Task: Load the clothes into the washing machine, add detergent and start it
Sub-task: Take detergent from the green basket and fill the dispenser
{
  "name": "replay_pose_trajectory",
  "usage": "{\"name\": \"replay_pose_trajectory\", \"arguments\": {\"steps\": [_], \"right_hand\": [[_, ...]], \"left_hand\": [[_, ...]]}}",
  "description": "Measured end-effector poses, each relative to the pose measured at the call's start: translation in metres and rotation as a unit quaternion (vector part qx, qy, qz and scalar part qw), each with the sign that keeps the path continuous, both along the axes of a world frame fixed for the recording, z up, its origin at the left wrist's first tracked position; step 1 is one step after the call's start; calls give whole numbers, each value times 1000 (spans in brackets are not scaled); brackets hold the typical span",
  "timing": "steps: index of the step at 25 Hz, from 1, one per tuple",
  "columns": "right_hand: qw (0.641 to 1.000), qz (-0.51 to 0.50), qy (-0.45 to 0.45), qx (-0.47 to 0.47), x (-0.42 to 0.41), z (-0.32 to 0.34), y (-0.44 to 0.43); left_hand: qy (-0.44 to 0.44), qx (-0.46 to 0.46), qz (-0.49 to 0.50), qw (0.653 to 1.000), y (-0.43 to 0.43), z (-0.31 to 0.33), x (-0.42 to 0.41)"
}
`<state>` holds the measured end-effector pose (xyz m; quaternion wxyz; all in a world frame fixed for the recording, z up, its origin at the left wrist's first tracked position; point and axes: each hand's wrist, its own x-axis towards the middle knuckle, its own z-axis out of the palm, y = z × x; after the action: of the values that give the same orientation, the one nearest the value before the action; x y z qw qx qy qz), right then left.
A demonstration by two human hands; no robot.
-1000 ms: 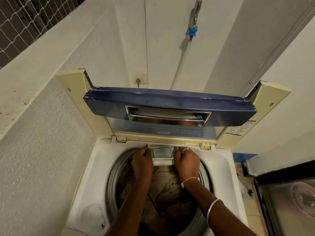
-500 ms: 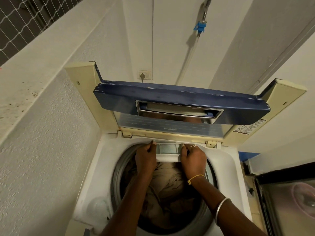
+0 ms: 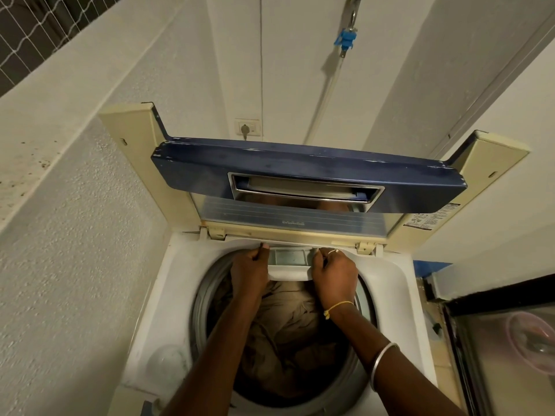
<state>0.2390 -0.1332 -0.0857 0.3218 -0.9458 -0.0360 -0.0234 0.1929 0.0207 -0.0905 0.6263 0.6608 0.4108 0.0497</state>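
A white top-loading washing machine (image 3: 168, 310) stands below me with its blue lid (image 3: 300, 172) folded up against the wall. Beige and brown clothes (image 3: 288, 322) lie in the drum. At the drum's far rim a small white detergent drawer (image 3: 289, 262) sticks out, its tray showing. My left hand (image 3: 249, 271) grips the drawer's left side. My right hand (image 3: 333, 273), with a ring and a yellow wrist thread, grips its right side.
A rough white wall (image 3: 75, 265) runs close on the left. A socket (image 3: 247, 127) and a tap with a blue fitting (image 3: 347, 39) and hose sit on the back wall. A dark-framed glass panel (image 3: 504, 349) stands at the right.
Both hands stay on the detergent drawer. The view has shifted a little, so the machine sits slightly lower and more to the right in the frame.
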Motion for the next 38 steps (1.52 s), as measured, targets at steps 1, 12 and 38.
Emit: {"name": "replay_pose_trajectory", "arguments": {"steps": [1,12,38], "right_hand": [[1000,1,3,-4,0,0,0],[1000,14,0,-11,4,2,-1],[792,-235,210,524,-4,-41,33]], "left_hand": [[2,-18,-12,1000,2,1,-3],[-3,-13,-43,999,3,4,-3],[-35,-237,168,956,-31,2,16]]}}
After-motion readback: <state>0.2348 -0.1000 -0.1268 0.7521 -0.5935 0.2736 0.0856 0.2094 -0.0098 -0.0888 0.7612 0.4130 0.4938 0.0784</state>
